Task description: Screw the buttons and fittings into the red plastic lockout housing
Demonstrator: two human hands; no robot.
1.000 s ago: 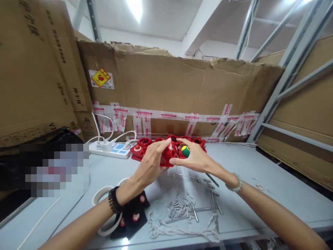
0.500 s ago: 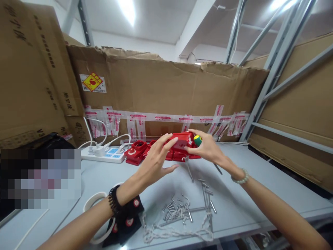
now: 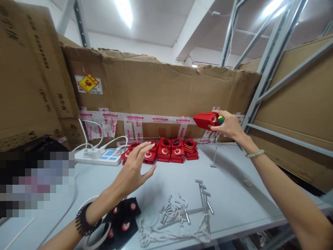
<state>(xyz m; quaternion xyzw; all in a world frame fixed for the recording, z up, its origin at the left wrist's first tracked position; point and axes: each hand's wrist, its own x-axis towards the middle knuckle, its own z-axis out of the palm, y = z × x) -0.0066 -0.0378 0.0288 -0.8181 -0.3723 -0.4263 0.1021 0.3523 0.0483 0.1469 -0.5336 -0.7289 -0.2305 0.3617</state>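
Observation:
My right hand (image 3: 229, 125) is raised at the right, gripping a red housing (image 3: 206, 121) that is tilted on its side. A tool's green and yellow handle end (image 3: 221, 120) shows in the same hand; its shaft is mostly hidden. From the housing hangs a cord with a small metal bar (image 3: 213, 165) at its end. My left hand (image 3: 132, 172) hovers over the table with fingers spread and nothing in it. Just beyond it, several red housings (image 3: 164, 151) stand in a row along the cardboard, the nearest partly hidden by its fingers.
Loose screws and pins (image 3: 171, 211) lie in the middle front, with metal T-shaped rods (image 3: 203, 189) and white cord (image 3: 171, 234) beside them. Black pouches (image 3: 127, 218) and a white ring (image 3: 90, 241) sit front left. A power strip (image 3: 101, 158) stands back left.
My right hand has lifted the red housing up and to the right, away from the row. The left hand has come off it and moved left and down.

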